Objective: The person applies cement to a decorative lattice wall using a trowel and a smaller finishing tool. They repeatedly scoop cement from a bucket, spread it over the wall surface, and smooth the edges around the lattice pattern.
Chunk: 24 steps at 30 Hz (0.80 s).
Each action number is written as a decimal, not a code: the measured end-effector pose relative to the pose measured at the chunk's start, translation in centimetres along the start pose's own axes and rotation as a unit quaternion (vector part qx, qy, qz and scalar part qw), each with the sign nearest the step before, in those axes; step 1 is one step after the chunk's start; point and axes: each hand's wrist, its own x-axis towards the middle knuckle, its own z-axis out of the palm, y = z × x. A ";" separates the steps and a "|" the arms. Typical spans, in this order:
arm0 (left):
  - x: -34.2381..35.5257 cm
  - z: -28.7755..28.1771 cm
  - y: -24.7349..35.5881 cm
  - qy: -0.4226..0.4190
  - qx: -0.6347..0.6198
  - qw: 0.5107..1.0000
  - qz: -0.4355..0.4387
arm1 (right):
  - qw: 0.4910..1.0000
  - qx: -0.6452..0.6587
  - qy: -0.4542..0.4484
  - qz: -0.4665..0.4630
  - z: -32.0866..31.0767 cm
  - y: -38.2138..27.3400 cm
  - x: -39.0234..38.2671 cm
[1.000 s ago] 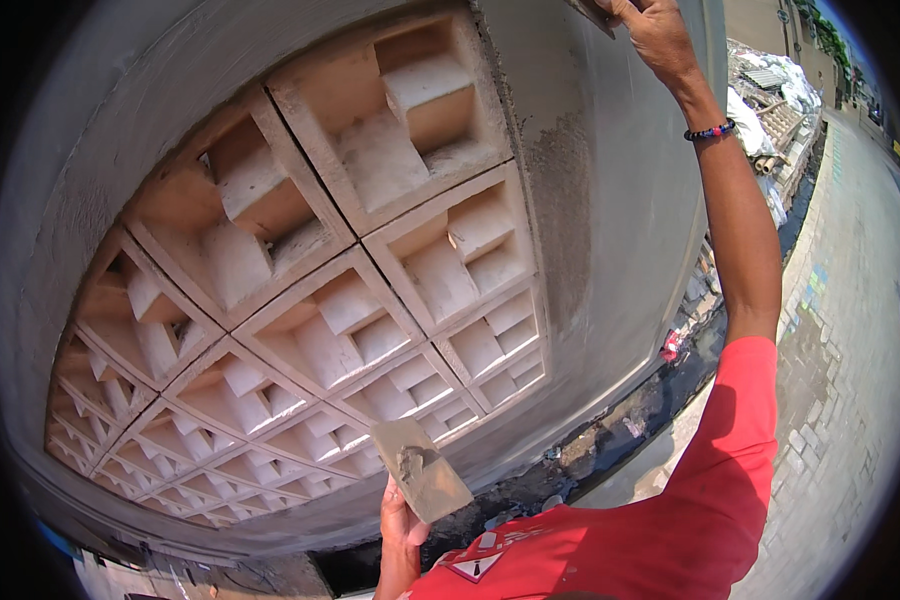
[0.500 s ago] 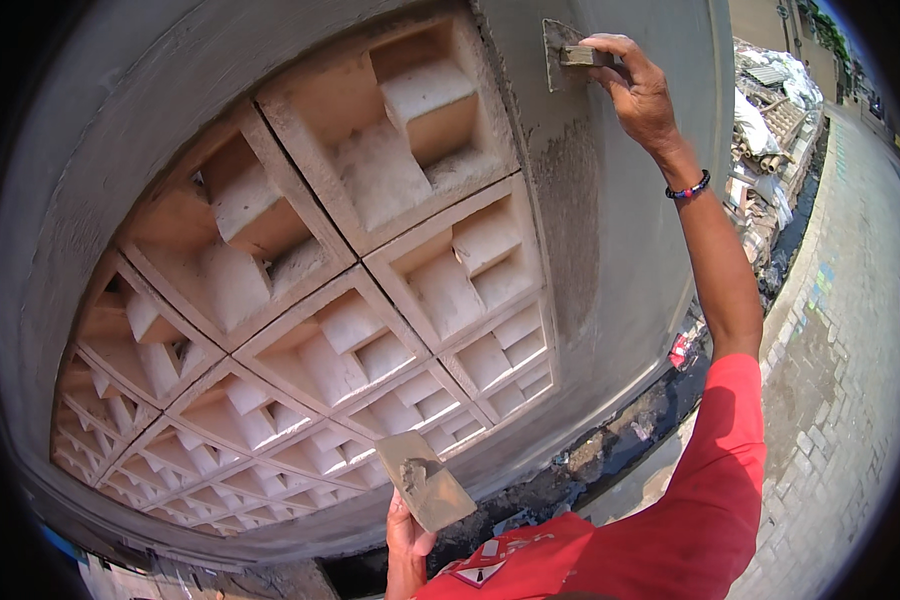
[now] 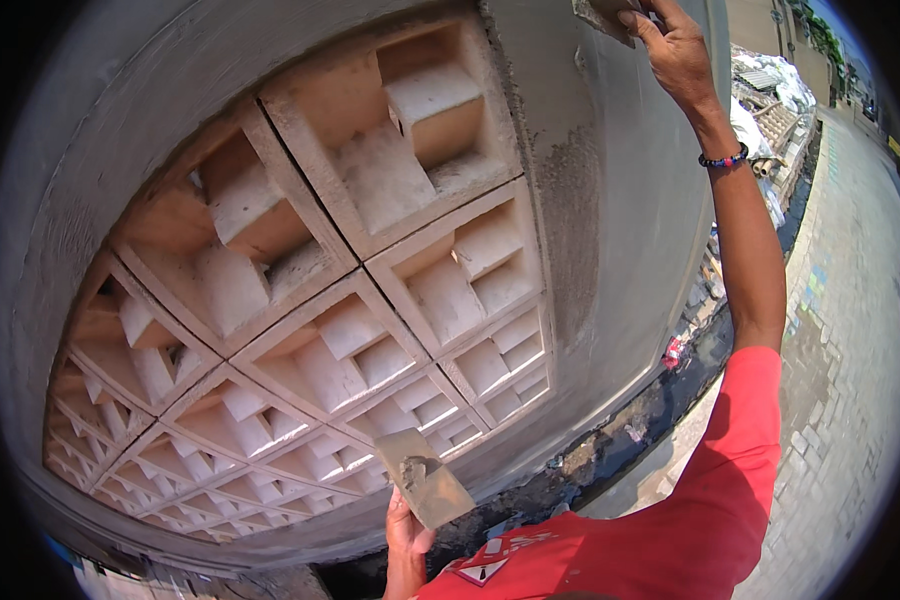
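High on the right, my right hand (image 3: 680, 55) grips a plastering float (image 3: 607, 18), partly cut off by the upper edge of the picture. The float is at the grey plastered wall (image 3: 655, 200); whether it touches cannot be told. Below it runs a darker, rougher patch of plaster (image 3: 567, 200) beside the block panel. Low in the middle, my left hand (image 3: 407, 530) holds a small rectangular board (image 3: 445, 502) from below. A lump of grey mortar (image 3: 417, 470) sits on that board.
Pale, square ventilation blocks (image 3: 360, 340) fill a framed opening in the wall at left. A dark drainage ditch (image 3: 610, 455) follows the wall's foot. A paved path (image 3: 850, 350) lies to the right, and a rubble heap (image 3: 770, 110) with white sacks stands farther along.
My right hand has moved up and to the right with the float, which has turned and partly left the picture. My left hand and the board have hardly moved.
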 end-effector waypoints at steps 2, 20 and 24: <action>-0.3 -0.2 -0.2 -0.001 -0.007 1.000 0.002 | 0.991 0.116 -0.039 0.056 1.7 -4.5 2.1; 0.6 0.0 -1.4 -0.033 -0.011 0.999 -0.008 | 0.998 0.038 -0.032 0.046 -0.1 -2.9 -0.6; 0.5 0.1 -2.0 -0.035 -0.015 0.999 -0.005 | 0.997 0.038 -0.062 0.024 0.3 -3.0 8.8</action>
